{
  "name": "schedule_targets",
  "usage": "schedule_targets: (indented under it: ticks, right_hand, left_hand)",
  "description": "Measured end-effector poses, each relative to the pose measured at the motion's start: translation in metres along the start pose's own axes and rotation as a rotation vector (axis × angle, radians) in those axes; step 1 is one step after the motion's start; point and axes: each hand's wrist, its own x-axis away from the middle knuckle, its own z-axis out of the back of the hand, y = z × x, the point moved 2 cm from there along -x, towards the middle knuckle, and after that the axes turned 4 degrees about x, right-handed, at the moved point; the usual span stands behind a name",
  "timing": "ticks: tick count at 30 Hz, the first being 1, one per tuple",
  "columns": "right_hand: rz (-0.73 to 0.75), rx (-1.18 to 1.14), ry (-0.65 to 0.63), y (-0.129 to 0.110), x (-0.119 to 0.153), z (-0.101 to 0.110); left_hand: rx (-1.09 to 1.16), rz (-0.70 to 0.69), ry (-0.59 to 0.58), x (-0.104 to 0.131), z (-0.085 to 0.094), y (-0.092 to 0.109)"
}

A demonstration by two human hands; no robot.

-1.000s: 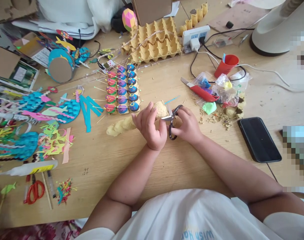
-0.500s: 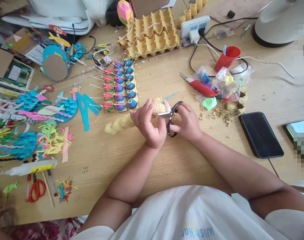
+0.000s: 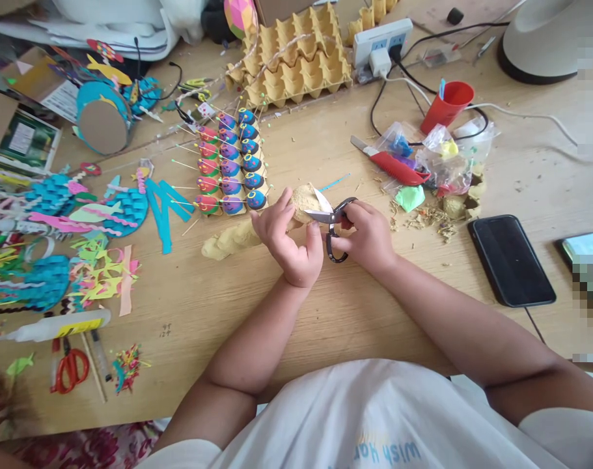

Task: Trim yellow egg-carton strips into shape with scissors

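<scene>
Gripping a rough, tan, cup-shaped pulp piece (image 3: 303, 197) at mid-frame in the fingers of the left hand (image 3: 292, 254); holding black-handled metal scissors (image 3: 331, 220) by the loops in the fingers of the right hand (image 3: 373, 240), with blades open at the piece's edge. Lying on the pale wooden counter (image 3: 257, 326): tan scalloped pulp strip (image 3: 228, 242) just left of the left hand, tan shavings (image 3: 440, 225) right of center, black phone (image 3: 513, 260) farther right.

Rough tan carton cup (image 3: 304, 198) tilted beside open, dark-handled scissors (image 3: 336, 225) above the table (image 3: 276, 312).
</scene>
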Motion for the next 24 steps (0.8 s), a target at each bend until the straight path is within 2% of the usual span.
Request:
schedule_targets:
  ticks: [8,13,19,22,24]
  right_hand:
    - [-0.024,-0.012,0.007,-0.0013,-0.0005,0.0015]
    - [-0.030,-0.017,0.014,-0.0003,-0.0014,0.0004]
    - [-0.135,-0.100,0.067,0.0048,-0.0019,0.0009]
    - [-0.148,-0.117,0.101,0.0047,-0.0019,0.0025]
    - [-0.093,-0.108,0.083,0.0035,-0.0015,0.0014]
  left_hand:
    - [-0.041,-0.101,0.106,-0.0032,0.0004,0.0045]
    - [-0.047,-0.103,0.101,-0.0026,0.0004,0.0022]
    - [-0.078,-0.033,0.040,0.0015,-0.0013,-0.0017]
    - [-0.099,-0.072,0.074,0.0000,-0.0009,0.0006]
    - [-0.067,-0.110,0.094,-0.0014,-0.0006,0.0025]
